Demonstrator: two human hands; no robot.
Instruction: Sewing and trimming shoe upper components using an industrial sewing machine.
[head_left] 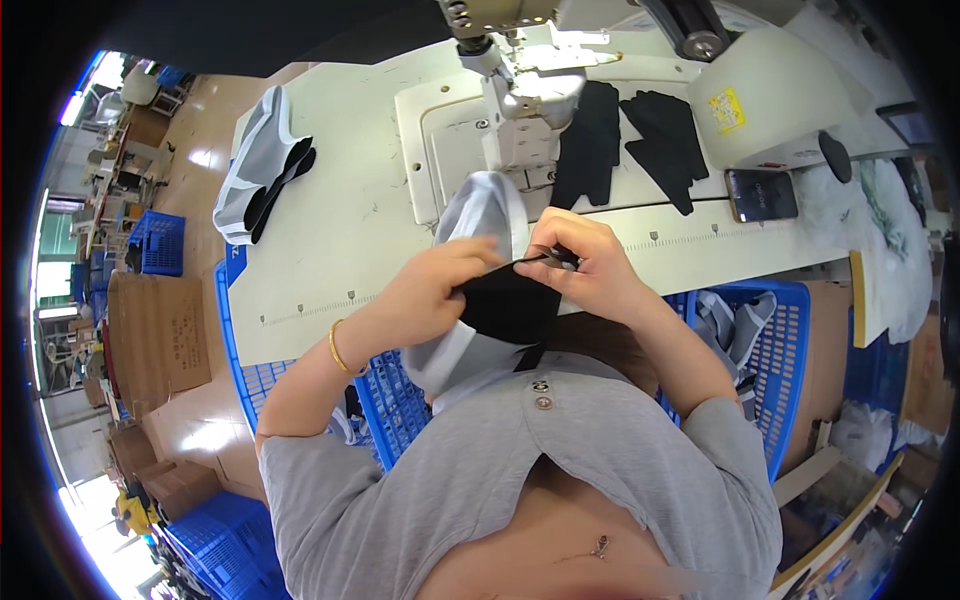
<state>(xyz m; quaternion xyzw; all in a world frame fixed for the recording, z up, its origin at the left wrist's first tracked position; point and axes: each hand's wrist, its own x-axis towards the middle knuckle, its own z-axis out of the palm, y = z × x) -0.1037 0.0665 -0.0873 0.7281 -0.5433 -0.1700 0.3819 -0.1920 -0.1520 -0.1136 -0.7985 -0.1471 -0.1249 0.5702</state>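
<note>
Before my chest, a grey and black sewn fabric piece [510, 305] hangs over the table's front edge, its black panel facing up. My right hand [585, 262] is closed in a pinch at the top edge of that panel. A small dark, shiny thing shows between those fingers, too small to name. My left hand [435, 285] touches the panel's left side; its fingertips are smeared by motion. The pale part of the piece reaches up toward the sewing machine [525, 140], close beneath its arm.
On the table [330, 240], a grey and black sewn piece [255, 170] lies at left. Black cut panels [668, 140] and a phone [762, 195] lie at right. Below stand blue baskets [790, 350] with grey pieces. A cardboard box [160, 335] stands on the left floor.
</note>
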